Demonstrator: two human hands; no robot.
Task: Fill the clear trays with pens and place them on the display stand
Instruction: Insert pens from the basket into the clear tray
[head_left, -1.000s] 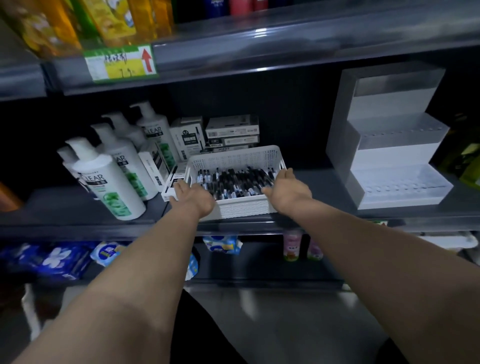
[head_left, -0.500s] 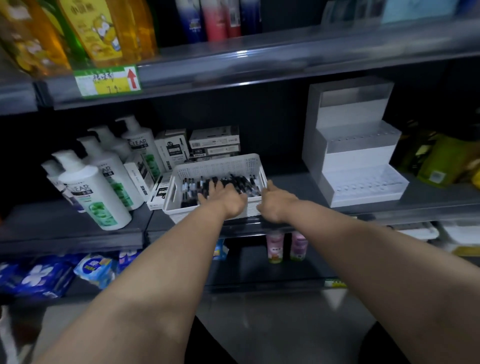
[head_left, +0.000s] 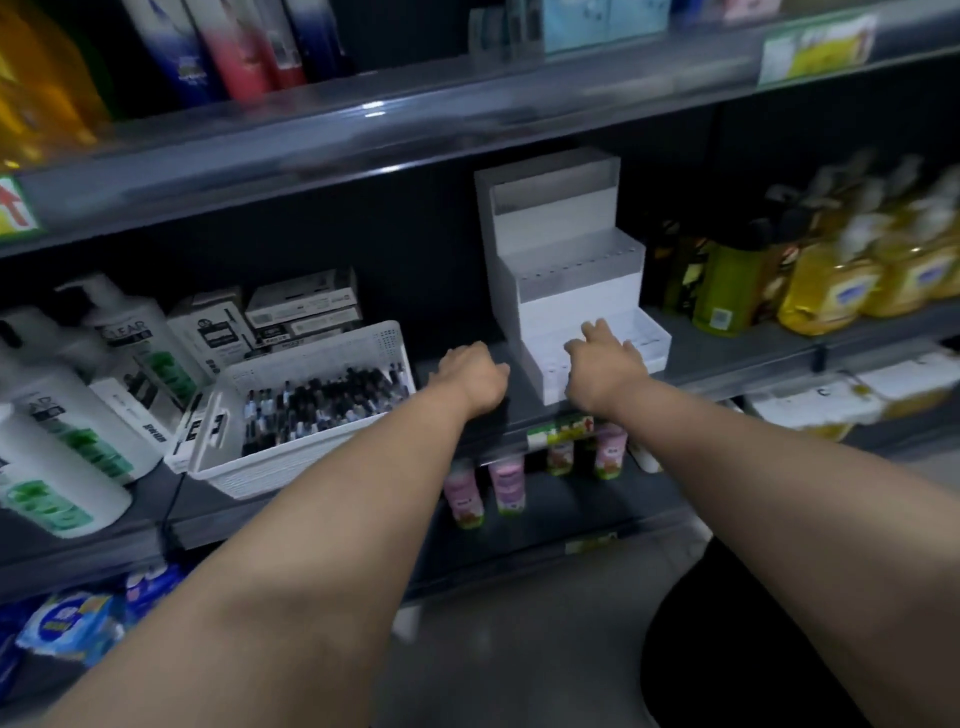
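Both bare forearms reach forward from the bottom of the view toward a dark shop shelf. Left hand sits knuckles up over the bare shelf between the basket and the stand, fingers curled under, nothing visible in it; cannot tell if it touches the shelf. Right hand lies palm down on the lowest step of the white display stand, fingers loosely spread forward, holding nothing.

The white basket stands at the shelf front left of the hands, turned at an angle, full of dark pens lying in a heap. No hand touches it. Just left of the basket are white pump bottles with green labels, blurred. Behind the basket, stacked small boxes.

The stand is a three-step tiered unit, right of the basket, well apart from it; its steps show rows of small holes. Whether clear trays sit on the steps cannot be told. Right of the stand, yellow bottles, blurred. On the upper shelf, red and blue bottles. Below the hands on the lower shelf, small pink bottles.
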